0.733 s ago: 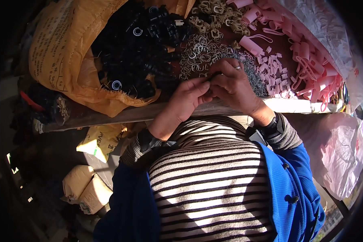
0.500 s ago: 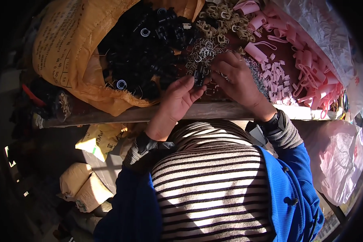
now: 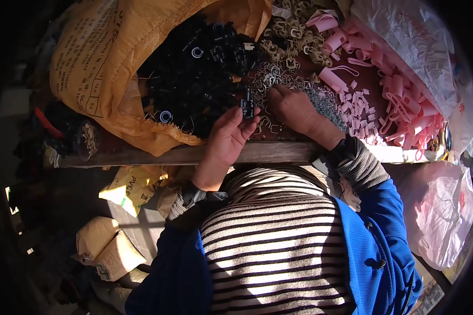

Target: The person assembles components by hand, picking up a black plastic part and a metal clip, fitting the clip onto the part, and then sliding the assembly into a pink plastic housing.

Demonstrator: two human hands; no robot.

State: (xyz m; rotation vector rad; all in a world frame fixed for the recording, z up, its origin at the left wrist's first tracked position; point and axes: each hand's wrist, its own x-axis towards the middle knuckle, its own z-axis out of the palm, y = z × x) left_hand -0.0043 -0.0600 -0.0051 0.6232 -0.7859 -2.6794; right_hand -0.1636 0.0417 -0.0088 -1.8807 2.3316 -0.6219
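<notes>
Between the thumb and fingers of my left hand (image 3: pixel 227 135) is a small black plastic part (image 3: pixel 247 109), standing roughly upright with a narrow stem on top. My right hand (image 3: pixel 299 112) is just to its right, apart from it, fingers curled together over the near side of a heap of silvery wire clips (image 3: pixel 268 79). Whatever those fingertips hold, if anything, is hidden. Left of the clips, many similar black plastic parts (image 3: pixel 186 79) spill from a yellow woven sack (image 3: pixel 84 65). Small grey metal pieces (image 3: pixel 325 106) lie beyond my right wrist.
Brass-coloured metal pieces (image 3: pixel 294 37) are heaped at the back. Small pink chips (image 3: pixel 358 107) and rolled pink strips (image 3: pixel 402 94) cover the right side, beside clear plastic sheeting (image 3: pixel 410 42). A wooden table edge (image 3: pixel 194 156) runs before me. Filled bags (image 3: pixel 110 247) sit below left.
My right hand has drawn away from the black part and come down over the clips. The left hand still grips the part, now showing more fully. The view has shifted slightly.
</notes>
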